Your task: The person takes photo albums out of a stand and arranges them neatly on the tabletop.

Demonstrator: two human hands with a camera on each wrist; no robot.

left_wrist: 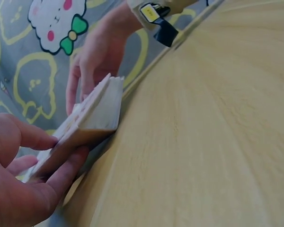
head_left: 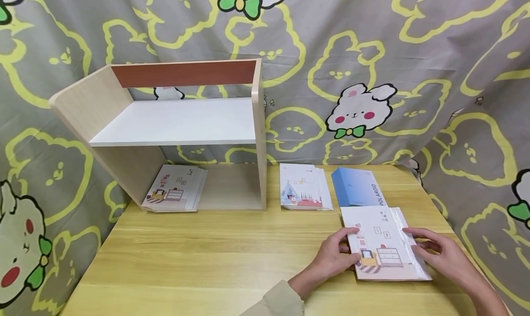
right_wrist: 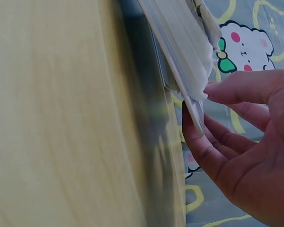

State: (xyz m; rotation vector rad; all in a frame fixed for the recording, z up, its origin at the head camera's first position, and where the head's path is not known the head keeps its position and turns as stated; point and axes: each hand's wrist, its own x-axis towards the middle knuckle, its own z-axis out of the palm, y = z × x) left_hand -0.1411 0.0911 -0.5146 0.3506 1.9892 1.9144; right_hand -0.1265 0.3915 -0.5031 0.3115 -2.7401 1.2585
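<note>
A thick book (head_left: 385,224) with an illustrated cover of a cabinet and small picture frames is at the right front of the table. My left hand (head_left: 329,257) grips its left edge, thumb and fingers on either side of the brown spine (left_wrist: 75,139) in the left wrist view. On the opposite edge, my right hand (head_left: 445,256) pinches the book, and in the right wrist view the fingers (right_wrist: 201,149) reach under the lower cover. Its pages (right_wrist: 184,42) bulge out there. The book is slightly raised and tilted, partly covering a blue box (head_left: 356,187) marked POLAROID.
A wooden two-tier shelf (head_left: 261,136) stands at the back left. A similar book (head_left: 175,187) lies in its lower compartment, at the left. Another illustrated book (head_left: 302,185) lies between shelf and blue box. A patterned curtain (head_left: 298,77) hangs behind the table (head_left: 207,261).
</note>
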